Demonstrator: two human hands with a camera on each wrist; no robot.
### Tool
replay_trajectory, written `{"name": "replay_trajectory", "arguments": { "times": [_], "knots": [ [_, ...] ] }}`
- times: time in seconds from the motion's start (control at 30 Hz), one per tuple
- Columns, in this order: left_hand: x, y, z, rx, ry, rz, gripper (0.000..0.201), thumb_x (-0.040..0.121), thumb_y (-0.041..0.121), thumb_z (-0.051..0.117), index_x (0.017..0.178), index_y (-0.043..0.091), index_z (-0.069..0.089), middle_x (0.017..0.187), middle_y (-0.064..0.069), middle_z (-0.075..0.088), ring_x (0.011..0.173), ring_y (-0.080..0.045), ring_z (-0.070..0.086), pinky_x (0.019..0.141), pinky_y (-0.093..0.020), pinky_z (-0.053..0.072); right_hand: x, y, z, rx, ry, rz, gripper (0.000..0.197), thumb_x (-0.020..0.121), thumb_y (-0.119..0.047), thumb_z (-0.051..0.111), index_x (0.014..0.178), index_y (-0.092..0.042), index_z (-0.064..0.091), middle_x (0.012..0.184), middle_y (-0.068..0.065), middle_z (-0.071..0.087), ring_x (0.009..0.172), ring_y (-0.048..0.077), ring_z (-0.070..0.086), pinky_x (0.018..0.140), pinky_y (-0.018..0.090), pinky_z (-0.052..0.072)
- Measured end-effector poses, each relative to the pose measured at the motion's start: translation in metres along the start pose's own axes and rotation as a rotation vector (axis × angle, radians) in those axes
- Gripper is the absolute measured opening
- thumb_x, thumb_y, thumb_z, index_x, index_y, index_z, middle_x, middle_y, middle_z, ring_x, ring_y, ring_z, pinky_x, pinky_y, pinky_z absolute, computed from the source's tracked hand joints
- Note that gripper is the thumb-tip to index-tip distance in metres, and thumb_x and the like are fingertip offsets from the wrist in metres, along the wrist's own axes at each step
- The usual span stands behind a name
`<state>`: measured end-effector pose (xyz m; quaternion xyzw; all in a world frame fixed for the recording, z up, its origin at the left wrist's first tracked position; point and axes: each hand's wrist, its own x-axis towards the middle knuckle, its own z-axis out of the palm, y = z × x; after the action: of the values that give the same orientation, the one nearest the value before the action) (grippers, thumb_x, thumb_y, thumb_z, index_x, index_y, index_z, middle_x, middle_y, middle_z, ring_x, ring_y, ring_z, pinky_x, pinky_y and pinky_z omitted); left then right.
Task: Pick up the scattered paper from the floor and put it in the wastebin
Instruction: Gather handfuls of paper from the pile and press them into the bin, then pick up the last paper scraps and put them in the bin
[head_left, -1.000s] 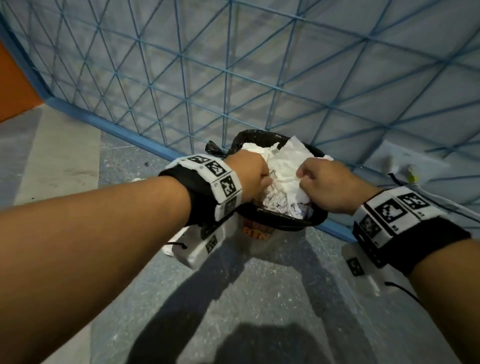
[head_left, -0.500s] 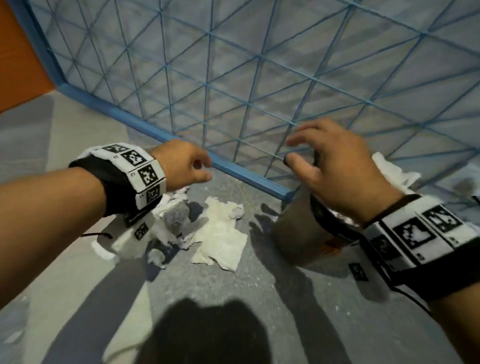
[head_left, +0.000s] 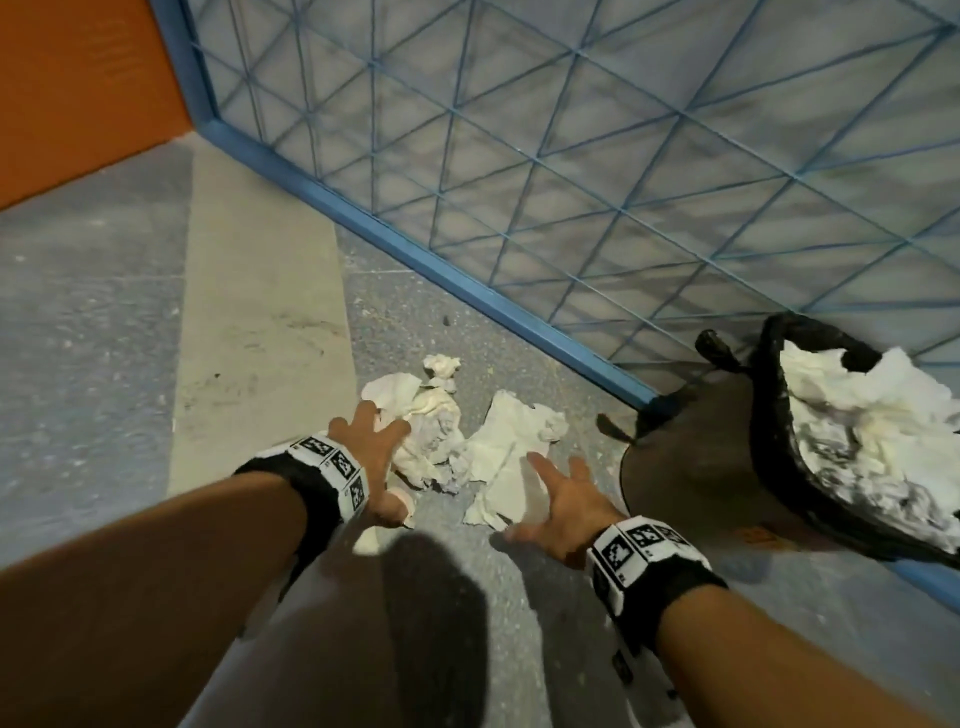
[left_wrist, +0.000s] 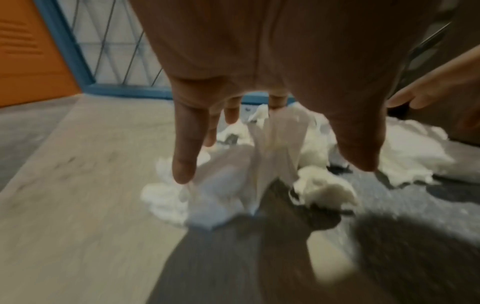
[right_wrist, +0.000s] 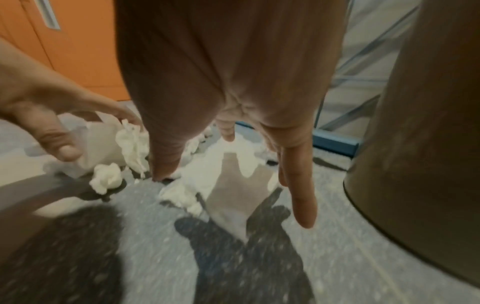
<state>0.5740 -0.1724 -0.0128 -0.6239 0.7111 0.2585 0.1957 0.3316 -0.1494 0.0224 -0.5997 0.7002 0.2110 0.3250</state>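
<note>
Left hand: your left hand (head_left: 376, 457) reaches down and forward, palm toward the floor, fingers straight and spread apart, holding nothing. Its fingertips (left_wrist: 183, 170) sit right at the crumpled paper; whether they touch it you cannot tell, as the wrist view is blurred.

Right hand: your right hand (head_left: 563, 506) is stretched out low over the floor, palm down, fingers splayed and apart, thumb out to the left. It grips nothing. From the right wrist view the fingers (right_wrist: 302, 197) hang above the flat sheet, apart from it.

Crumpled paper: a white wad (head_left: 426, 426) lies on the grey floor (head_left: 519, 623) just ahead of your left hand, with a small ball (head_left: 441, 366) at its far end, toward the blue mesh panel (head_left: 571, 156). The heap runs roughly from you toward that panel.

Flat sheet: a flatter white piece (head_left: 506, 457) lies just right of the wad, touching it, between your two hands. Its long axis runs from near your right thumb away toward the panel's lower rail.

Wastebin: the wastebin (head_left: 691, 467) stands to the right of your right hand, near the panel, lined with a black bag (head_left: 769, 415) and already holding white paper (head_left: 857, 415).
</note>
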Motion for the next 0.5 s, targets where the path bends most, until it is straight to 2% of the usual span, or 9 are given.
{"name": "replay_trajectory", "arguments": {
  "times": [0.03,0.1,0.17,0.23,0.33,0.4,0.5],
  "knots": [
    [-0.001,-0.002,0.011,-0.001,-0.003,-0.05,0.108,0.055,0.062,0.072,0.141,0.039,0.012,0.147,-0.012,0.011,0.122,-0.041,0.04,0.096,-0.046,0.045,0.006,-0.003,0.011,0.017,-0.002,0.019,0.103,0.069,-0.059,0.071,0.147,-0.041,0.007,0.158,0.006,-0.004,0.141,0.038,0.025,0.111,0.044,0.031],
    [-0.006,-0.002,0.032,-0.033,0.011,-0.148,0.095,0.07,0.048,0.07,0.143,0.036,0.011,0.146,-0.014,0.011,0.119,-0.041,0.041,0.095,-0.044,0.044,0.015,-0.004,0.03,0.026,0.063,0.014,0.086,0.076,-0.05,0.068,0.145,-0.036,0.018,0.152,0.013,0.011,0.131,0.039,0.038,0.106,0.042,0.039],
    [-0.011,-0.002,0.046,-0.059,0.083,-0.2,0.072,0.083,0.043,0.058,0.142,0.032,0.018,0.138,-0.013,0.024,0.111,-0.037,0.046,0.091,-0.042,0.046,0.021,-0.004,0.045,-0.01,0.152,-0.048,0.058,0.084,-0.031,0.061,0.136,-0.026,0.035,0.138,0.015,0.032,0.119,0.038,0.048,0.099,0.04,0.045],
    [-0.014,-0.005,0.045,-0.072,0.124,-0.203,0.055,0.088,0.037,0.051,0.137,0.028,0.029,0.127,-0.011,0.037,0.107,-0.035,0.052,0.088,-0.041,0.048,0.022,-0.001,0.052,-0.071,0.179,-0.099,0.042,0.087,-0.019,0.055,0.128,-0.017,0.048,0.127,0.015,0.045,0.113,0.036,0.053,0.095,0.037,0.046],
    [-0.017,-0.013,0.021,-0.101,0.063,-0.155,0.045,0.089,0.033,0.053,0.132,0.023,0.041,0.117,-0.01,0.047,0.108,-0.034,0.058,0.091,-0.037,0.048,0.021,0.01,0.041,-0.106,0.213,-0.176,0.034,0.086,-0.015,0.055,0.12,-0.013,0.057,0.122,0.015,0.054,0.111,0.033,0.056,0.093,0.032,0.045],
    [-0.022,-0.014,-0.004,-0.059,0.019,-0.157,0.043,0.091,0.036,0.053,0.131,0.023,0.045,0.12,-0.01,0.053,0.113,-0.031,0.057,0.094,-0.035,0.045,0.016,0.016,0.023,-0.095,0.215,-0.241,0.03,0.085,-0.015,0.056,0.114,-0.013,0.06,0.117,0.015,0.059,0.109,0.033,0.058,0.089,0.031,0.046],
    [-0.034,-0.007,-0.045,0.061,-0.03,-0.154,0.037,0.091,0.029,0.055,0.126,0.022,0.052,0.125,-0.007,0.06,0.117,-0.025,0.057,0.093,-0.03,0.045,0.001,0.016,-0.016,-0.085,0.196,-0.384,0.02,0.084,-0.017,0.056,0.103,-0.017,0.062,0.11,0.015,0.062,0.102,0.033,0.061,0.082,0.03,0.047]
  ]
}}
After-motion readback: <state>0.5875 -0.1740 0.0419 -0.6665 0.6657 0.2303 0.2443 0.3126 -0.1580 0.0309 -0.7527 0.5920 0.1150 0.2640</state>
